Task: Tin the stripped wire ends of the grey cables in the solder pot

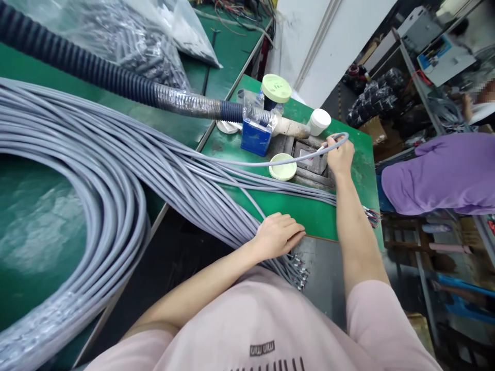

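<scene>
My right hand is closed on one grey cable, which bends in a tight loop above the fingers. It is over the dark, grimy metal block on the green table; the end of the held cable is hard to make out. My left hand lies loosely bent near the table's front edge, over the thick bundle of grey cables. Below it, stripped cable ends hang past the edge. More cables pass under my right forearm, their coloured wire ends showing beyond it.
A ribbed hose reaches over the blue box towards the block. Nearby stand a shallow pale green lid, a white tub and a green-lidded jar. A person in purple is at the right.
</scene>
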A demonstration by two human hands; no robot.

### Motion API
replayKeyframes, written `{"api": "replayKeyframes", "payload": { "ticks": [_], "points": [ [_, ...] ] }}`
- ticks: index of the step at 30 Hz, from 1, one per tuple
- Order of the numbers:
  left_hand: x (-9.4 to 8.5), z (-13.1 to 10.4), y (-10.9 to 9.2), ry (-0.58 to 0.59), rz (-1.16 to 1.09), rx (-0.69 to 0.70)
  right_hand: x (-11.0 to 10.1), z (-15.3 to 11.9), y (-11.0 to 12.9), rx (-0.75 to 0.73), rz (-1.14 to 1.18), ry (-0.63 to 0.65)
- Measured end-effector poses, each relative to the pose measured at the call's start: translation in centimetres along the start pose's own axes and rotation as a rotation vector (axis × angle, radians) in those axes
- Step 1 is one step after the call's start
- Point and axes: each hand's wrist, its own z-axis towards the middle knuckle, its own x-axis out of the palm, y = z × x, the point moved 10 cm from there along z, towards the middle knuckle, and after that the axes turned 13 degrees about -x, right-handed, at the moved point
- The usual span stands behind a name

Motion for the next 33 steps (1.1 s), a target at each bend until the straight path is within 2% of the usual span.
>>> {"api": "replayKeyframes", "payload": {
  "ticks": [7,13,17,20,22,23,25,27,28,30,33],
  "points": [
    [-0.1,0.0,-0.4,-0.024,0.091,0.035,1.5,0.2,-1.7,0.012,-0.013,0.061],
    [-0.5,-0.2,-0.7,-0.084,0.106,0.059,2.8,0.2,-2.5,0.032,-0.118,0.139],
    [-0.2,0.1,-0.3,-0.058,0.074,0.027,2.5,0.2,-2.0,0.03,-0.077,0.134],
    [-1.0,0.5,-0.5,0.049,-0.143,-0.048,0.0,0.0,0.4,0.007,0.01,0.065],
    [-2.4,0.4,-1.9,0.193,-0.453,-0.084,-2.8,-0.7,3.2,-0.032,0.069,0.019],
    [-3.2,0.2,-3.2,0.294,-0.598,-0.073,-4.2,-1.3,4.9,-0.057,0.105,0.0],
    [-5.5,-1.1,-6.9,0.51,-0.814,0.067,-6.8,-3.2,8.5,-0.147,0.154,0.009],
    [-7.7,-2.1,-9.3,0.645,-0.921,0.153,-8.4,-5.9,12.0,-0.265,0.213,0.058],
    [-8.4,-2.2,-9.5,0.66,-0.95,0.136,-8.9,-7.5,13.4,-0.308,0.266,0.077],
    [-8.5,-1.3,-7.7,0.565,-0.958,-0.035,-10.2,-10.6,15.3,-0.375,0.335,0.015],
    [-6.4,0.0,-1.6,0.272,-0.957,-0.452,-10.0,-14.7,17.3,-0.43,0.344,0.017]
  ]
}}
